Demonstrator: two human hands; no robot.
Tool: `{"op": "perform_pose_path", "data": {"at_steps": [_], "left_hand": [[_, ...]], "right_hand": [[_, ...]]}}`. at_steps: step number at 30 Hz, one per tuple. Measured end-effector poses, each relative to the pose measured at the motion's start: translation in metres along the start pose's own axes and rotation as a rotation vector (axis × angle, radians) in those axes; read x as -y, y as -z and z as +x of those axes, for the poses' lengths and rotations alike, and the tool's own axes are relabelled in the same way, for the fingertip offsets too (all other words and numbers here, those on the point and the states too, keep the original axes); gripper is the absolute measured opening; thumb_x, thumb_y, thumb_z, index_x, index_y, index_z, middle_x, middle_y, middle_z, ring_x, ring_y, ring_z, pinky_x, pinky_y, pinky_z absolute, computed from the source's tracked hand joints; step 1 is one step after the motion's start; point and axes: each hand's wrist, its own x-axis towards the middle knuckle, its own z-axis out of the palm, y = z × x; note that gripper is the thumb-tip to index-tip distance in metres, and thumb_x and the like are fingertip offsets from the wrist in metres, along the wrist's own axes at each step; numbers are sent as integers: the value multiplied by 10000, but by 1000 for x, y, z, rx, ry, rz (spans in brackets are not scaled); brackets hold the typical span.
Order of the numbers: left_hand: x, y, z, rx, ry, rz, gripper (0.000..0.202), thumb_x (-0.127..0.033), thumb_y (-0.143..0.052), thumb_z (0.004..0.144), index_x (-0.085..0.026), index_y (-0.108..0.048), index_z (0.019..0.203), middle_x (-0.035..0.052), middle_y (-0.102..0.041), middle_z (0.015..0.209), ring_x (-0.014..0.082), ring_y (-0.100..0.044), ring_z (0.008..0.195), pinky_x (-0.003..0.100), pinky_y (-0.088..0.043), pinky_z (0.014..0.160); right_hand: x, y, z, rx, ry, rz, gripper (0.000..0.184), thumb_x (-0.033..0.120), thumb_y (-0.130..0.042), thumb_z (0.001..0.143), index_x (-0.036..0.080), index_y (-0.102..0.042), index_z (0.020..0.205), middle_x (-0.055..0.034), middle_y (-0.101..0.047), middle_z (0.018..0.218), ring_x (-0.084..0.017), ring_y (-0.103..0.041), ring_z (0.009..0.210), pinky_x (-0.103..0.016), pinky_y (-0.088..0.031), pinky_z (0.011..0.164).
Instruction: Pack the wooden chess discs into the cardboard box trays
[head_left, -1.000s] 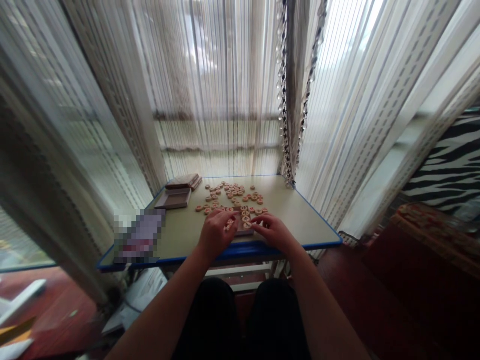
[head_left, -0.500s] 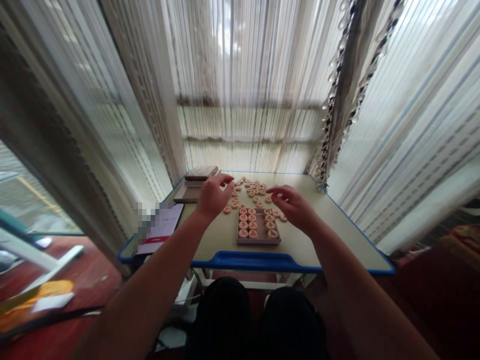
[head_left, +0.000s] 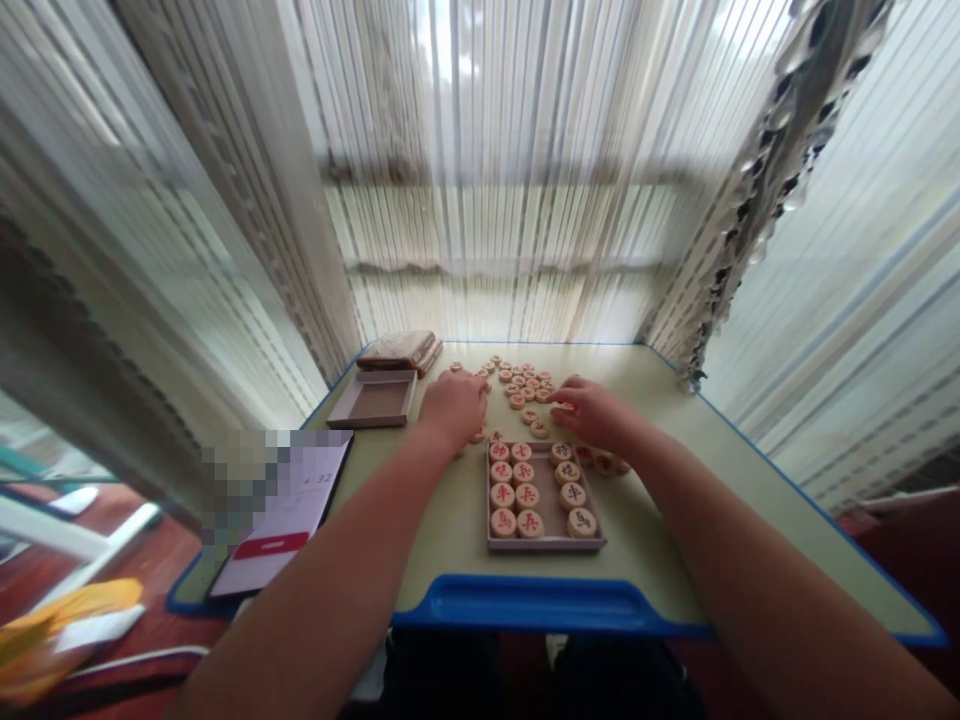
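Observation:
A shallow brown tray (head_left: 546,542) lies near the front of the table and holds several round wooden chess pieces marked in red. More loose wooden pieces (head_left: 525,382) are scattered behind it. My left hand (head_left: 452,405) rests palm down among the loose pieces just behind the tray's left corner, fingers curled over them. My right hand (head_left: 592,410) sits at the tray's far right corner, fingers bent toward a piece. What either hand grips is hidden.
The cream table (head_left: 675,480) has a blue rim. An empty brown box lid (head_left: 373,400) and a folded board (head_left: 401,350) lie at back left. A white and red booklet (head_left: 289,515) sits at the left edge. Sheer curtains (head_left: 487,170) surround the table.
The view has tilted down and moved closer to the table. Both hands have dropped from above the loose pieces to rest on them, nearer the tray's far edge.

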Motion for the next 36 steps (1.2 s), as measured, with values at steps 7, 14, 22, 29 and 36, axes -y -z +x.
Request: {"op": "perform_pose_path", "data": {"at_steps": [7,14,22,29,36], "left_hand": [[0,-6,-2,27,-65,64,273,-245,-425,796,-199,-680,882,98,-647,873,228,-543,844,336,-434,735],[6,-9,-2,54,-29,87,240,-202,-468,768,-240,-702,801,78,-668,814,218,-542,828,312,-434,706],[6,-8,-1,71,-9,42,256,-236,-461,767,-253,-704,846,69,-668,834,202,-573,804,295,-443,689],[4,-10,0,49,-2,-19,269,-277,-447,782,-247,-699,873,61,-682,852,202,-602,823,282,-451,705],[11,-12,3,-190,157,-175,304,-214,-412,799,-190,-679,942,95,-683,925,217,-617,855,311,-459,772]], "right_hand": [[8,-1,-6,-9,-5,-11,252,276,-506,784,234,-660,979,-61,-585,960,-142,-551,740,-273,-429,720],[5,-1,-6,5,-46,-136,190,191,-522,741,200,-691,828,-64,-613,817,-180,-536,815,-282,-402,765],[-2,-2,-7,-23,-42,-208,228,201,-523,748,245,-688,899,-60,-606,925,-202,-506,886,-309,-385,814],[-3,-4,-7,-21,-82,-206,260,188,-505,758,256,-678,940,-67,-590,975,-214,-493,922,-327,-380,848],[-25,-2,-6,-153,-380,-279,324,217,-477,765,192,-624,1053,-122,-562,1057,-246,-514,955,-341,-385,846]]}}
